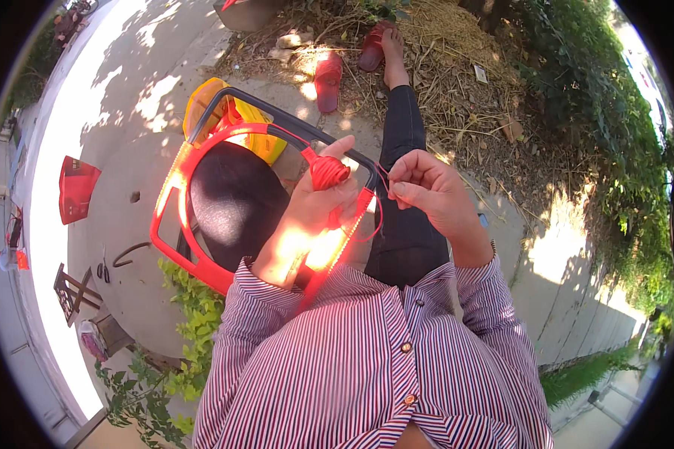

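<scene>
A rounded rectangular frame (159, 206), black along its far side and red elsewhere, lies across my lap, with a curved red hoop inside it. My left hand (307, 200) is closed round a wound bundle of red cord (328, 173), one finger stretched past it, over the frame's right part. A thin red strand (382, 217) loops down beside the frame's right corner. Thumb and forefinger of my right hand (427, 185) pinch together at the strand, just right of that corner. The strand's end is hidden in my fingers.
A yellow container (266, 138) with red contents stands beyond the frame. Red slippers (327, 81) lie ahead near my bare foot, by dry straw (457, 82). On the left are a red container (78, 189) and a small wooden stand (75, 290). Green plants grow close at lower left.
</scene>
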Available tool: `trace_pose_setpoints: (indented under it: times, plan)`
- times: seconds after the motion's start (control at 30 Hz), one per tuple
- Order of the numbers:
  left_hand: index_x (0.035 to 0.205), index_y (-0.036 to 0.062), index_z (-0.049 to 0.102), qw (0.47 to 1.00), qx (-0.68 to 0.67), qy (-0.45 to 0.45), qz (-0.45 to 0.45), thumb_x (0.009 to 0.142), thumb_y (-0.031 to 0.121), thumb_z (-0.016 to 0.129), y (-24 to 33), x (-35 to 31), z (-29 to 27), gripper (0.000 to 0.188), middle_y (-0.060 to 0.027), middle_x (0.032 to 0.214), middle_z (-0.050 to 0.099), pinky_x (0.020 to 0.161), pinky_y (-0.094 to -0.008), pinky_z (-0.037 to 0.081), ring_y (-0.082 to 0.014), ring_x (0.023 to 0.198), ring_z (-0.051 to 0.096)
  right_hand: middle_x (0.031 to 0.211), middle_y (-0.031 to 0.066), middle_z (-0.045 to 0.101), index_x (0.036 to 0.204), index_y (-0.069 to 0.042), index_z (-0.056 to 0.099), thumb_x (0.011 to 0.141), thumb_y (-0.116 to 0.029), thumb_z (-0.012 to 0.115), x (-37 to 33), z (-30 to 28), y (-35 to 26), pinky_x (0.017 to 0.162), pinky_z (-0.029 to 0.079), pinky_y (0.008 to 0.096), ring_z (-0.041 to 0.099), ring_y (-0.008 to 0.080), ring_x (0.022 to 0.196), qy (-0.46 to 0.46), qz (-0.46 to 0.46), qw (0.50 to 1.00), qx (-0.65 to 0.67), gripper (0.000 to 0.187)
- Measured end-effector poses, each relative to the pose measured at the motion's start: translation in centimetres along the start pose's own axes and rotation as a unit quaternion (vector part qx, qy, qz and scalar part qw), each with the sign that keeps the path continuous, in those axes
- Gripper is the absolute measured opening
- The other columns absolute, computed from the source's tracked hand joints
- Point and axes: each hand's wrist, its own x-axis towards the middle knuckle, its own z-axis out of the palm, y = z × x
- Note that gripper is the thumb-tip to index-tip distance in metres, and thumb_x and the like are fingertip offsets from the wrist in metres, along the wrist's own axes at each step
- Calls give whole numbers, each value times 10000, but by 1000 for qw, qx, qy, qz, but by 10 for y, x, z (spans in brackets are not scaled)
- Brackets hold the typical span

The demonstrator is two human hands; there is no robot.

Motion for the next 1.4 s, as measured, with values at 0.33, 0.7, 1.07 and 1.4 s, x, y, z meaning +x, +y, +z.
trace_pose_setpoints:
  times: [0.33,0.7,1.07,1.4]
  plan:
    - [1007,-4,522,1000,6,20,-9,914,-22,545,19,-17,-17,97,-35,676,506,519,-239,389,-112,555,482,858,26,628,1005,8,587,853,-3,607,2,57,11,683,494,250,595,90,777,9,-53,994,-92,153]
    - [1007,2,515,996,76,24,-39,915,29,567,7,-11,-5,109,-34,669,472,472,-241,391,-113,507,451,892,81,667,899,13,634,795,10,580,2,44,34,728,511,266,632,150,797,-88,-196,948,236,117]
    - [1003,4,566,987,78,-71,-121,883,38,629,1,-9,-8,140,-41,836,616,620,-235,470,-85,713,582,733,40,659,985,1,658,836,-47,539,-23,38,17,566,497,249,648,115,590,-228,59,958,-162,197]
    - [972,16,598,930,288,-38,-224,839,64,693,-13,-7,13,170,-10,653,541,434,-228,373,-85,482,481,1164,140,606,1277,-23,537,737,-132,773,-27,29,-14,695,528,304,659,208,787,7,-62,961,-270,599]
